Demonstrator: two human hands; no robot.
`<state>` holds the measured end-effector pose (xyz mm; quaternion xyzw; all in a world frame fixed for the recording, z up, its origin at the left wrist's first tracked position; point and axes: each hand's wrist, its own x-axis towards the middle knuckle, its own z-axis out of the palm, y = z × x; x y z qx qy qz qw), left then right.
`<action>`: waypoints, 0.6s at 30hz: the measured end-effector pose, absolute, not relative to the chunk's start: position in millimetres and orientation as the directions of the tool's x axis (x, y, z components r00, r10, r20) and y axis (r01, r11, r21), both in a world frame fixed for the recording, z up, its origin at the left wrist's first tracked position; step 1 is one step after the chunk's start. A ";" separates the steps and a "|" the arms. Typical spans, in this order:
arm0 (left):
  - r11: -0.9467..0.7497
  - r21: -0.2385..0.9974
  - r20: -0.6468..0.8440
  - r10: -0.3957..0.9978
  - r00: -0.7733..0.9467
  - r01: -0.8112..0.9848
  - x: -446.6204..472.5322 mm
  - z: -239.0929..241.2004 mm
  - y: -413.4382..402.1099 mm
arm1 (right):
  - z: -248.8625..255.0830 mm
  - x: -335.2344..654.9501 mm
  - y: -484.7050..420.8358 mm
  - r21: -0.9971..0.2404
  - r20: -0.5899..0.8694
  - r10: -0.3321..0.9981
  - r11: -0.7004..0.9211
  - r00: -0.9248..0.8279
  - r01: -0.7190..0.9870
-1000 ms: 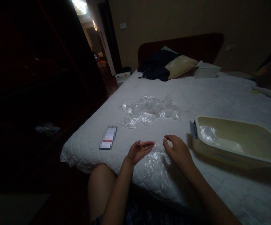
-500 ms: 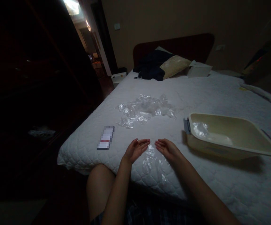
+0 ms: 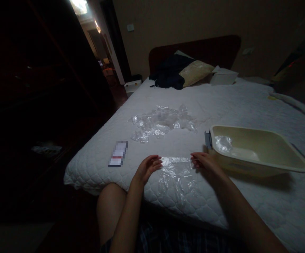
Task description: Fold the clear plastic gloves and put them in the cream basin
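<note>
Head view: clear, thin plastic bag (image 3: 177, 177) extends nearward between your left hand (image 3: 146, 168) and right hand (image 3: 205, 162).
Grip: both pinch far corners.

Dark plaid cloth (image 3: 168, 239) shows at 6 o'clock, near black with a grid of thin, paler bluish lines; its cut is lost in shadow. An edge of it crosses the thigh at 7 o'clock, leaving the rounded knee (image 3: 112, 203) bare. The left forearm (image 3: 129, 211), towards 7 o'clock, and right forearm (image 3: 238, 202), at 4, are bare and slender, tapering to narrow wrists. Left hand (image 3: 148, 168) and right hand (image 3: 206, 163) are bare too.
</note>
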<state>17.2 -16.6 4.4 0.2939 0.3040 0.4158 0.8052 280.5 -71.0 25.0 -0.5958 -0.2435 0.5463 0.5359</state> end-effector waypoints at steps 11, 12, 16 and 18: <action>0.403 0.915 -0.387 0.871 0.303 0.012 22.6 0.2 -18.0 | 6.1 281.1 -73.9 -0.913 -0.343 0.925 -0.370 0.165 0.174; 0.407 0.913 -0.385 0.858 0.339 0.006 24.2 2.0 -17.5 | 6.2 279.0 -73.2 -0.922 -0.339 0.929 -0.360 0.148 0.143; 0.426 0.904 -0.382 0.841 0.383 -0.033 27.1 6.9 -15.8 | 10.5 273.4 -71.8 -0.945 -0.321 0.942 -0.326 0.098 0.041; 0.409 0.910 -0.358 0.862 0.360 -0.074 28.6 6.5 -15.8 | 13.0 271.7 -71.6 -0.947 -0.319 0.942 -0.321 0.103 0.000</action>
